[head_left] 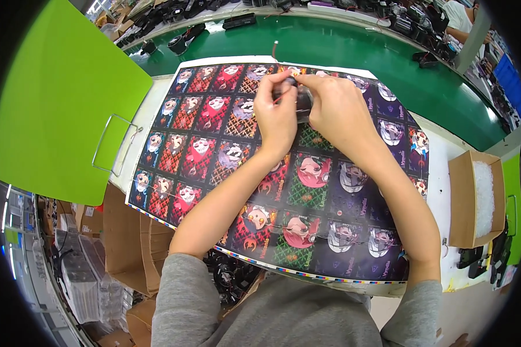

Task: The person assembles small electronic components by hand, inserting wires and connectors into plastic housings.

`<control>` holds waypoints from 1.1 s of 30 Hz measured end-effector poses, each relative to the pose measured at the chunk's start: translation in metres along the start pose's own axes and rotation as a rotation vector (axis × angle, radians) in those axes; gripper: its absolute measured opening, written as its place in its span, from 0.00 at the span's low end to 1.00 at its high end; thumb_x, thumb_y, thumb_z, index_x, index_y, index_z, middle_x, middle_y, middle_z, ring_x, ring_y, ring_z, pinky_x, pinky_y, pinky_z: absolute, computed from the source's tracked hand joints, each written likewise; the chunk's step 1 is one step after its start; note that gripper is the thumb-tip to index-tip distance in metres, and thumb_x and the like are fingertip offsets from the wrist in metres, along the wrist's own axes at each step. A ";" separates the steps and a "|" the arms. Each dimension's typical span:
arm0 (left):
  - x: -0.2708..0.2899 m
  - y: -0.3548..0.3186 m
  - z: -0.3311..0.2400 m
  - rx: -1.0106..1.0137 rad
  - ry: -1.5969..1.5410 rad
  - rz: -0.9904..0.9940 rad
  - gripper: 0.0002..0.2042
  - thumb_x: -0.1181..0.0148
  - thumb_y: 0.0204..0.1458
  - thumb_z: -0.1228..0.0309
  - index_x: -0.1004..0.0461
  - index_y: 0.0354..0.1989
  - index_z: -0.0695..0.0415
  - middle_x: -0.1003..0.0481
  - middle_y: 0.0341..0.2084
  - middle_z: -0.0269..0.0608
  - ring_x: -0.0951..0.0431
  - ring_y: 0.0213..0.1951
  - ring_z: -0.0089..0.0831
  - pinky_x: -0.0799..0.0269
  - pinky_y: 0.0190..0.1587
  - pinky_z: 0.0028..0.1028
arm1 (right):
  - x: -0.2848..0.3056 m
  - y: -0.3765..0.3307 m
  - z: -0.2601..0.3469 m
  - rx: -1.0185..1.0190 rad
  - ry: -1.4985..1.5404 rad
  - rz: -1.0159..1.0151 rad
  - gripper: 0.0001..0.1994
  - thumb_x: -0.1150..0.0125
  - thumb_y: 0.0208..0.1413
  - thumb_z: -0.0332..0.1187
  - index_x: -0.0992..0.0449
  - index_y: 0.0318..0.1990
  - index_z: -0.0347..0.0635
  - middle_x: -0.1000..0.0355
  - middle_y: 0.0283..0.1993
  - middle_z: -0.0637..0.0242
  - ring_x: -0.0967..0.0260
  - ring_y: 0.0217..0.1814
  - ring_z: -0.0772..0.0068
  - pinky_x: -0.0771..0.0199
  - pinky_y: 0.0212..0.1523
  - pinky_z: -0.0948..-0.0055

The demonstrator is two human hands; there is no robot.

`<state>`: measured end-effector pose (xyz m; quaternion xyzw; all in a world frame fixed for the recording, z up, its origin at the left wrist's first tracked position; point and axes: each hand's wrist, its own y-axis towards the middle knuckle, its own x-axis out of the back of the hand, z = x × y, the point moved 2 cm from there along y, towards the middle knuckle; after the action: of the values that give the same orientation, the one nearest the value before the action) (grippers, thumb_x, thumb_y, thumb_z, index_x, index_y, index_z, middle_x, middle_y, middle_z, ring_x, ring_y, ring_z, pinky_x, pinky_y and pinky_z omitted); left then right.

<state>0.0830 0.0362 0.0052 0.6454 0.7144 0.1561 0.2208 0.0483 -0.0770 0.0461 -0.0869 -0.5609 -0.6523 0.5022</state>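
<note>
Both my hands meet over the far middle of a printed sheet [208,144] covered with rows of cartoon character cards. Between them is a small dark part [303,105], partly hidden and blurred, so its exact kind is unclear. My left hand [276,118] is closed with thumb and fingers pinched at the part's left side. My right hand [337,104] grips it from the right, with the index finger pressed near its top. A thin reddish wire [274,53] with a pale tip sticks up just beyond my fingers.
Beyond the sheet runs a green conveyor belt [330,43] with black parts [239,21] on it. A bright green panel [69,104] stands at left. An open cardboard box [474,199] holding clear pieces sits at right. Cartons and stacked clear trays [81,277] are at lower left. Another person [460,20] is at far right.
</note>
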 end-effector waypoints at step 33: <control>0.001 -0.002 0.002 0.021 0.070 -0.001 0.12 0.46 0.48 0.77 0.27 0.43 0.62 0.28 0.35 0.41 0.29 0.37 0.25 0.33 0.40 0.24 | -0.001 -0.002 0.010 0.056 -0.020 -0.051 0.12 0.48 0.47 0.26 0.26 0.41 0.35 0.28 0.27 0.52 0.28 0.27 0.53 0.26 0.27 0.62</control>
<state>0.0819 0.0368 0.0022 0.6416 0.7235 0.1709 0.1889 0.0428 -0.0680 0.0479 -0.0650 -0.5862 -0.6479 0.4820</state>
